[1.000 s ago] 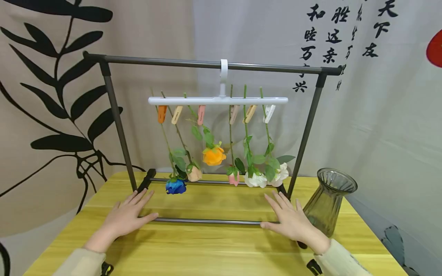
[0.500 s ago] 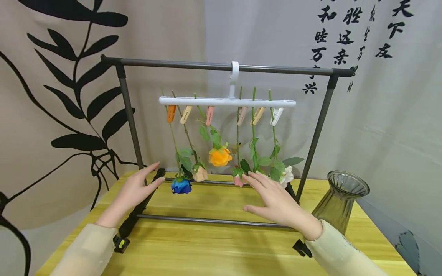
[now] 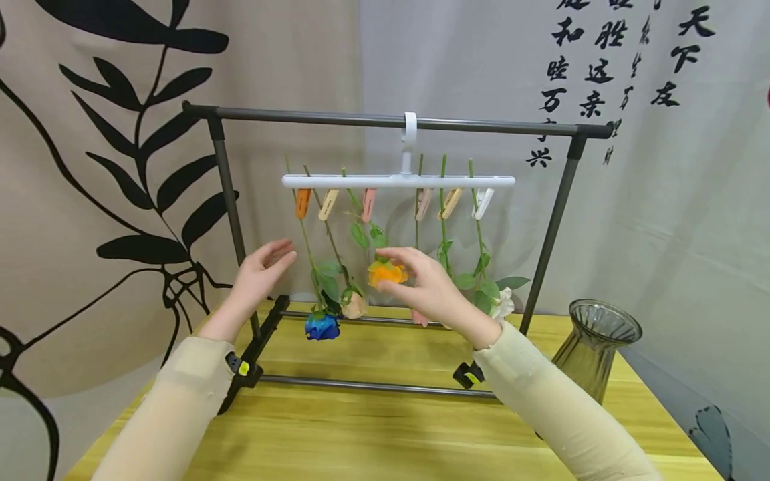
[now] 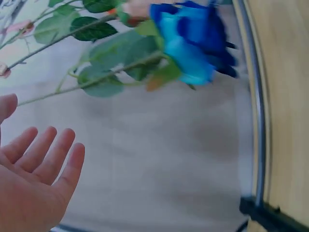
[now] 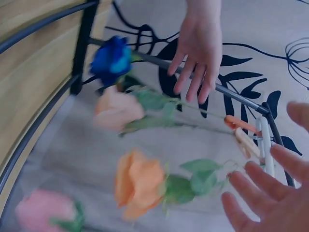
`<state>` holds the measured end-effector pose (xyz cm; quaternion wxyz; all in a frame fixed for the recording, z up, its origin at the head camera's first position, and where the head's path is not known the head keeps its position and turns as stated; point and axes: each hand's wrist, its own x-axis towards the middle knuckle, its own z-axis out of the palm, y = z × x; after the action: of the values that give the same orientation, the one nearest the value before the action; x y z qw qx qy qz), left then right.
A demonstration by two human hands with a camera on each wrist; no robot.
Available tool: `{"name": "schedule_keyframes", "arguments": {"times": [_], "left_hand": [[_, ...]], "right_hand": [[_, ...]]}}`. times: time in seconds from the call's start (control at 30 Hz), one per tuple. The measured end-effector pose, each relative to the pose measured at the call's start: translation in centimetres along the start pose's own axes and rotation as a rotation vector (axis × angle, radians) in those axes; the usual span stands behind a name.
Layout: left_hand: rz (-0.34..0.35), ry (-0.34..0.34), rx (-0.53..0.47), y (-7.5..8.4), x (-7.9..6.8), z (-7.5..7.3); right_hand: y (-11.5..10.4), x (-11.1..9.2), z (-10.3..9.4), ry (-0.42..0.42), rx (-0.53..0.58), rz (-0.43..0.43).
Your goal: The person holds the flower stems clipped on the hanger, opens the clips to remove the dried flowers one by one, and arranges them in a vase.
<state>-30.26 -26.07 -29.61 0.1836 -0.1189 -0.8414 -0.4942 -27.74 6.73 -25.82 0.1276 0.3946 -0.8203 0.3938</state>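
Yellow wood-grain table (image 3: 361, 441) bears dark grey tubular rack (image 3: 313, 118), white plastic bar hanger (image 3: 349, 181) hooked on top. Right hand (image 3: 424, 284), fingers loosely spread, holding nothing, near side of hanging orange-yellow rose (image 3: 383, 272). Left hand (image 3: 255, 274) likewise, left of hanging green-stemmed blue rose (image 3: 321, 327).

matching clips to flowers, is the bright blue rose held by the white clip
No, the bright blue rose hangs from the slim orange clip.

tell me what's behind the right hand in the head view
Behind the right hand, parts of the orange rose and pink rose show; the pink rose's upper part is covered.
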Motion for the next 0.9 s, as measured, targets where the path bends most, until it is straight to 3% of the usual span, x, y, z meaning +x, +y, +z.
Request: {"name": "schedule_keyframes", "arguments": {"times": [0.17,0.47,0.73,0.9], "left_hand": [[-0.015,0.028,-0.067,1.0,1.4,1.3],[-0.085,0.035,-0.175,0.9,1.6,2.9],[-0.041,0.140,-0.190,0.8,1.9,2.8],[0.001,0.205,-0.206,1.5,2.1,2.7]], "right_hand": [[-1.3,2.7,1.3,0.084,0.174,0.017],[-2.9,6.5,3.2,0.140,0.337,0.079],[-3.8,9.2,4.8,0.108,0.571,0.198],[-4.5,10.4,5.2,0.100,0.670,0.213]]}}
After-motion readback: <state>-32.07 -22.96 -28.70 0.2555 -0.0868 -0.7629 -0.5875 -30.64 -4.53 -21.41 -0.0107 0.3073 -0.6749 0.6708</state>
